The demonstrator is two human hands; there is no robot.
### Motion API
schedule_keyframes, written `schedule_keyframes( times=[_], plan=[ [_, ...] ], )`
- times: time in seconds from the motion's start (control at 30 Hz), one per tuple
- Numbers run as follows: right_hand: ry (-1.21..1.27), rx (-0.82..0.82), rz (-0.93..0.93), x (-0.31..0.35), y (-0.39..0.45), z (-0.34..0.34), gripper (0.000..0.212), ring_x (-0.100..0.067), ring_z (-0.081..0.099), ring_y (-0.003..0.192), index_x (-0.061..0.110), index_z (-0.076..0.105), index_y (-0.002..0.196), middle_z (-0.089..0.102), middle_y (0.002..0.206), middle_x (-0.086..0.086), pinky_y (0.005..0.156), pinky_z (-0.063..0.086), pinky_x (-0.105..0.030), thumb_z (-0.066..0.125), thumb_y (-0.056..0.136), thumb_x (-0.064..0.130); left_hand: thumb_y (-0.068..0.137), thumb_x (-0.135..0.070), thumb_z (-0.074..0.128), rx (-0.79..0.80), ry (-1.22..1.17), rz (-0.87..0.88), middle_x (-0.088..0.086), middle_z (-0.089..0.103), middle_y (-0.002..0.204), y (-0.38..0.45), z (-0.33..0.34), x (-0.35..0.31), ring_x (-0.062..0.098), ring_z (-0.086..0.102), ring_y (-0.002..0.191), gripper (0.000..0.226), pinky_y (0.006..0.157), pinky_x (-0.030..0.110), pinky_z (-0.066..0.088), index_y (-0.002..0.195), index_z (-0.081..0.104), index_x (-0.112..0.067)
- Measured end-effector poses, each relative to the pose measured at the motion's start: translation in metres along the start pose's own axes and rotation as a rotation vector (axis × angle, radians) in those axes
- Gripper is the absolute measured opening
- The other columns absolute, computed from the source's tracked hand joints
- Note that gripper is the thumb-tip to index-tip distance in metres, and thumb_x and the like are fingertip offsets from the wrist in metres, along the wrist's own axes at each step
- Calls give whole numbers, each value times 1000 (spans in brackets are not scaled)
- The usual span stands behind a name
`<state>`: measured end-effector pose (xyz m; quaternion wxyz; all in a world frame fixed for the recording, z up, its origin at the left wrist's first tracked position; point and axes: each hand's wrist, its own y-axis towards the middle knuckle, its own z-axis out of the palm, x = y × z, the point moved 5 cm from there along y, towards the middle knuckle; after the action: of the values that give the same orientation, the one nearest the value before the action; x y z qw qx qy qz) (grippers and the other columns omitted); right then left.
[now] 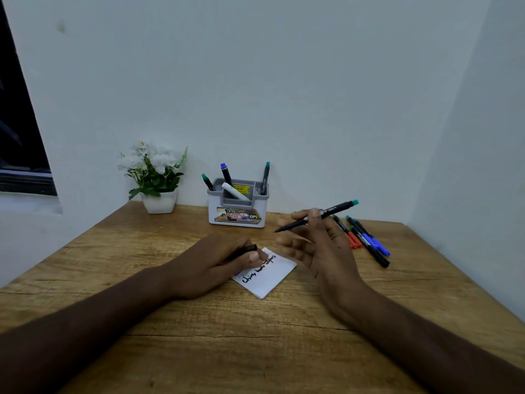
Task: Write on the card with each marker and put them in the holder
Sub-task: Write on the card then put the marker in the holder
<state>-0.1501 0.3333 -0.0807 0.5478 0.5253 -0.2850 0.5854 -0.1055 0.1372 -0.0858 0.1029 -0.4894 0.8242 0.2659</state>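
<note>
Green-capped marker point(316, 216): uncapped, pinched in right hand point(318, 245), tip pointing left, above card point(270, 275). Left hand point(216, 263) grips cap point(250, 248) on card. Holder point(238, 206) beyond both hands.

Four markers stand in one holder point(238, 204): a green-ended one point(208, 182) at its left, a blue-ended one point(226, 173), a white one point(235, 191) lying slantwise, and a green-ended one point(265, 177) at its right. One uncapped green-ended marker point(316, 216) is in a hand. A loose cluster of about four markers point(365, 240) lies on the bench point(199, 336). One black cap point(250, 248), one written card point(267, 274), one potted plant point(154, 177), two hands.
</note>
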Motion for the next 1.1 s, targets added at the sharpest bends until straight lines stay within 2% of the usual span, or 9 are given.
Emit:
schedule_keyframes(
  times=[0.17, 0.23, 0.37, 0.53, 0.63, 0.73, 0.83, 0.9, 1.1],
  plan=[
    [-62, -116, 43, -6, 9, -19, 32, -13, 68, 62, 5, 74, 98, 73, 77, -11, 61, 61, -25, 58, 107, 32, 105, -27, 62, -8, -192, 6, -19, 72, 108, 2, 0, 5, -4, 65, 114, 10, 80, 16, 51, 98, 57, -22],
    [-84, -91, 67, -8, 9, -18, 23, -16, 71, 63, 3, 73, 96, 75, 75, -11, 64, 63, -27, 65, 103, 23, 100, -20, 69, -1, -169, 30, -21, 70, 115, 2, 2, 7, -3, 62, 123, 24, 87, 17, 54, 92, 48, -28],
    [-164, 31, 82, -9, 1, -9, 12, -25, 74, 72, -3, 72, 95, 78, 83, -19, 74, 65, -33, 79, 92, 6, 96, -41, 70, 3, 33, 8, -17, 66, 115, 3, 5, 13, 5, 61, 105, 35, 80, 38, 54, 93, 38, -53],
    [-452, 116, 50, -7, -9, 5, 24, -15, 68, 62, 3, 76, 95, 76, 73, -10, 63, 58, -23, 77, 96, 27, 95, -46, 70, -22, 103, 21, -31, 52, 93, 3, 6, 10, -6, 50, 88, 30, 68, 14, 36, 95, 41, -47],
    [-573, 178, 50, -5, -11, 11, 27, -15, 72, 64, 12, 79, 94, 79, 76, -9, 65, 58, -20, 76, 94, 39, 95, -51, 68, -24, 123, 25, -34, 52, 95, 4, 7, 12, -8, 51, 91, 28, 69, 13, 36, 102, 42, -47],
    [-615, 237, 106, -7, -15, 14, 20, -13, 77, 70, 8, 77, 91, 82, 80, -8, 70, 61, -20, 78, 95, 27, 94, -61, 61, -30, 160, 17, -24, 51, 94, 5, 9, 17, 0, 51, 89, 28, 72, 27, 44, 102, 43, -40],
    [-613, 234, 131, -7, -15, 12, 11, -18, 78, 74, 3, 76, 88, 81, 80, -12, 82, 66, -34, 76, 93, 12, 98, -60, 57, -16, 125, 49, -20, 53, 95, 4, 8, 15, 7, 54, 92, 25, 78, 38, 50, 96, 41, -41],
    [-641, 229, 124, -6, -15, 13, 9, -18, 77, 73, 5, 77, 84, 81, 78, -12, 83, 66, -35, 74, 91, 10, 101, -55, 56, 22, 111, 73, -20, 51, 95, 3, 6, 14, 6, 52, 92, 21, 78, 35, 48, 94, 40, -44],
    [-809, 267, 45, -6, -17, 18, 14, -3, 69, 61, 19, 80, 76, 79, 71, 0, 65, 57, -19, 75, 88, 16, 101, -51, 61, 74, 135, 107, -28, 46, 93, 2, 2, 16, -4, 47, 89, 24, 73, 18, 35, 93, 38, -47]
  ],
)
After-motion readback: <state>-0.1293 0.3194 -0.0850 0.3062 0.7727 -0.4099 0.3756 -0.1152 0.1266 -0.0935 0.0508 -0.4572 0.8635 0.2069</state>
